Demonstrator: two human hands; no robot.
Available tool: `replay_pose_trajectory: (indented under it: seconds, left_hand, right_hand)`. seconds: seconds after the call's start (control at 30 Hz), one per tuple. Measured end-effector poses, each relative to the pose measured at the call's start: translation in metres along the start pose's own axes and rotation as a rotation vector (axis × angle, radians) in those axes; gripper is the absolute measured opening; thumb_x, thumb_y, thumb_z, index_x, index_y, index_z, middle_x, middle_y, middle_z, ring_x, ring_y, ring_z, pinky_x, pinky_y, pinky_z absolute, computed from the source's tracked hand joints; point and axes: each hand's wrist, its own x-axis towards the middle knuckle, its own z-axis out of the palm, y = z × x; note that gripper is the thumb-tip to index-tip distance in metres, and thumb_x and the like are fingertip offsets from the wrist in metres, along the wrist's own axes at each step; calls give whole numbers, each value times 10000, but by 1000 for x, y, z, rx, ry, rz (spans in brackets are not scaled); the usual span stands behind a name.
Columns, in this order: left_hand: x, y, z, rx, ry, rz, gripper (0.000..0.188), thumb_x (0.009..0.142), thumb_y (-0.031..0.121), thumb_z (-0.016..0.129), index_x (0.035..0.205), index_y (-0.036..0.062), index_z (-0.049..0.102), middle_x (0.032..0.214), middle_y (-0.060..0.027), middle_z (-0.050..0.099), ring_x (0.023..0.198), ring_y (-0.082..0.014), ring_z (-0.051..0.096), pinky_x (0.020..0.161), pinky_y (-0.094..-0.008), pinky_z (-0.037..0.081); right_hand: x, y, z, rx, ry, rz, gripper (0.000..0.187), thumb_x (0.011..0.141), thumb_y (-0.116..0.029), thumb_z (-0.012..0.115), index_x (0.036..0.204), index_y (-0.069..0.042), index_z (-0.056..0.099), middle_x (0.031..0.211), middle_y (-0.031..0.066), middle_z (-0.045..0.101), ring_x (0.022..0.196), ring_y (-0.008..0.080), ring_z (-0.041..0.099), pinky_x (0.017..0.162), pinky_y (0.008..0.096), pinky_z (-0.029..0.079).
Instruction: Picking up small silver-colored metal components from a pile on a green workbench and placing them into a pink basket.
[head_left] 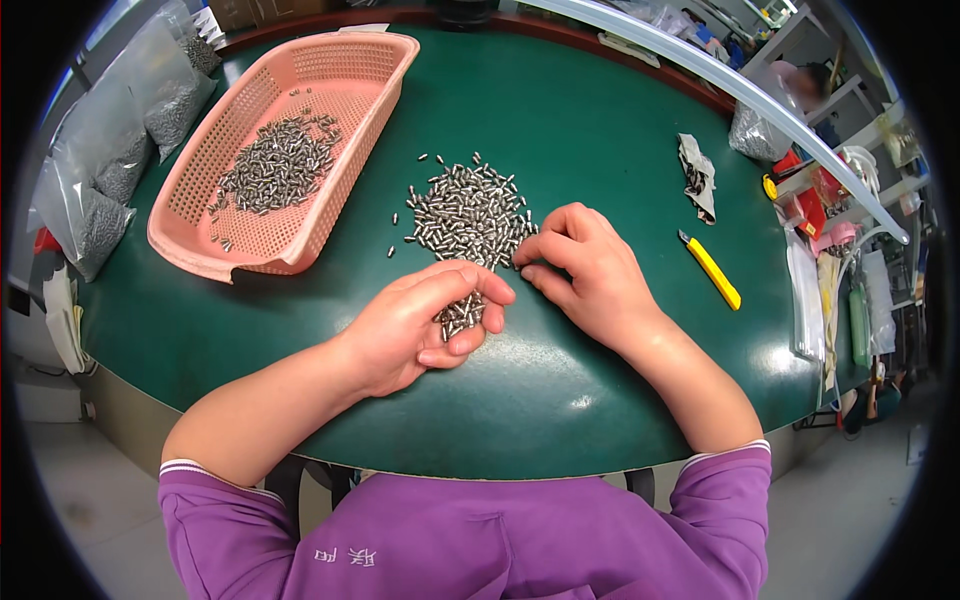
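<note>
A heap of small, shiny, bullet-shaped metal pieces lies in the middle of the green table, a few strays at its left and top. My left hand is cupped just in front of the heap, fingers curled around a handful of the same metal pieces. At the heap's right edge is my right hand, its fingers bent and thumb drawn in near the index finger. Its fingertips touch or nearly touch the outermost pieces; whether one is pinched between them is too small to make out.
A pink perforated plastic basket holding more metal pieces stands at the left. Clear bags of small parts line the left edge. On the right lie a yellow utility knife and a crumpled grey wrapper. A pale lamp bar crosses the upper right.
</note>
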Motion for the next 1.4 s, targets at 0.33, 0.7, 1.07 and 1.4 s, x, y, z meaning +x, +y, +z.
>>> replay_pose_trajectory:
  seconds: [0.33,0.7,1.07,1.4]
  left_hand:
    - [1,-3,0,23,-5,-3,131,934,179,528,970,55,500,853,-45,533,571,-45,401,403,-173,257]
    - [-1,-4,0,78,-28,-20,150,933,166,544,1020,61,481,853,-41,530,558,-35,380,410,-172,233]
    - [-1,0,1,-25,26,-42,201,962,199,424,962,17,510,877,-92,527,574,-84,409,410,-180,270]
    - [1,-2,-2,1,12,-30,191,957,204,463,992,21,510,879,-80,524,590,-70,414,421,-180,284]
  right_hand:
    - [-3,-10,-1,89,-86,-70,146,731,-86,691,822,-83,576,943,74,522,910,267,524,781,352,435]
    - [-2,-23,-8,222,51,-117,142,733,-90,700,854,-107,628,908,49,543,880,238,542,759,346,449]
    - [2,1,-5,28,77,23,117,746,-96,685,844,-83,622,889,65,527,863,251,543,732,356,463]
    - [-1,-2,-1,10,-78,57,115,741,-108,679,835,-72,623,887,78,523,894,266,528,779,369,451]
